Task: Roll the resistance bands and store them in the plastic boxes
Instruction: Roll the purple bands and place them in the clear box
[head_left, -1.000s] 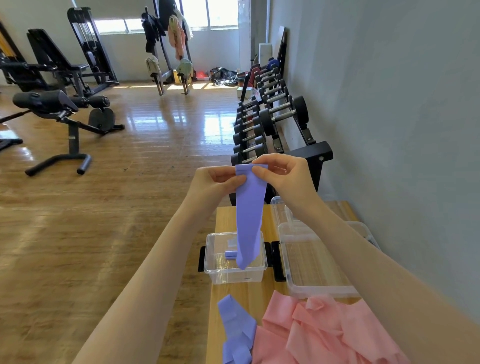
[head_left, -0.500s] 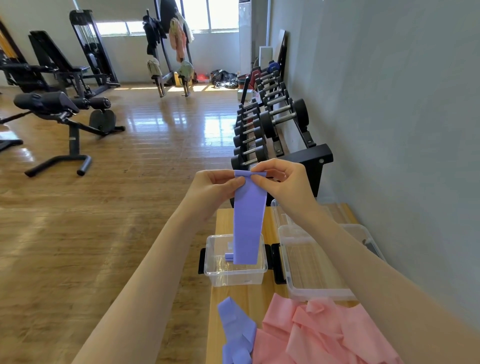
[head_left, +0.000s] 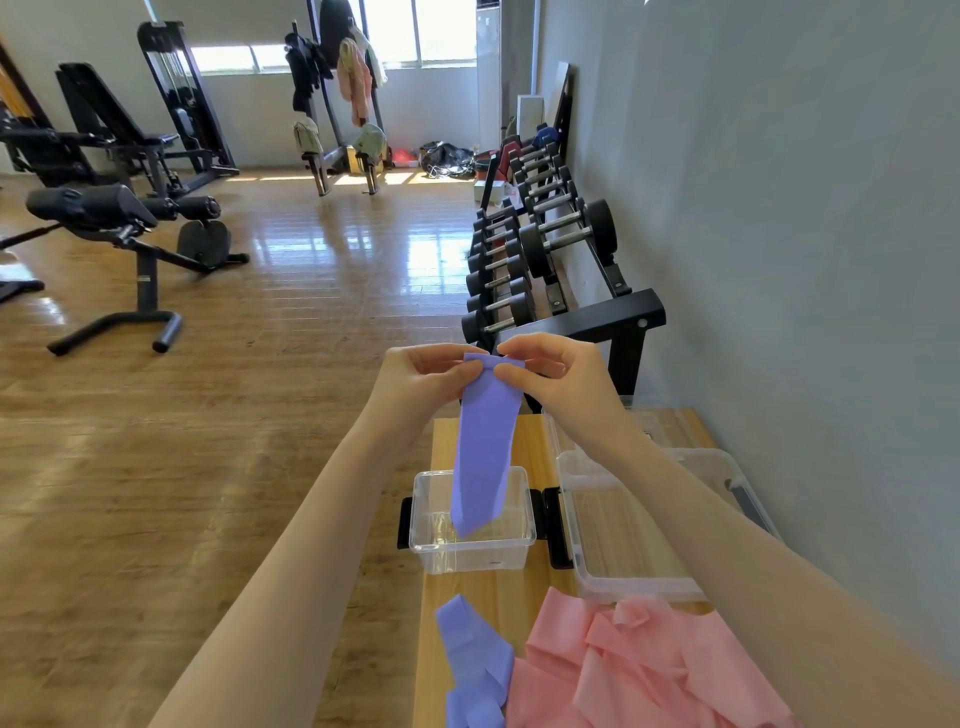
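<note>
A purple resistance band hangs straight down in front of me. My left hand and my right hand pinch its top edge, which is folded over into a small roll. Its lower end dangles over a small clear plastic box on the wooden table. A larger clear plastic box stands to the right of the small one. More purple bands lie on the near part of the table beside a heap of pink bands.
A clear lid lies behind the larger box. A black dumbbell rack stands just beyond the table along the grey wall on the right. Exercise benches stand on the wooden floor at the left.
The hanging part of the purple band has grown shorter as its top edge is rolled between my fingers. Both hands stay at about the same spot above the small box.
</note>
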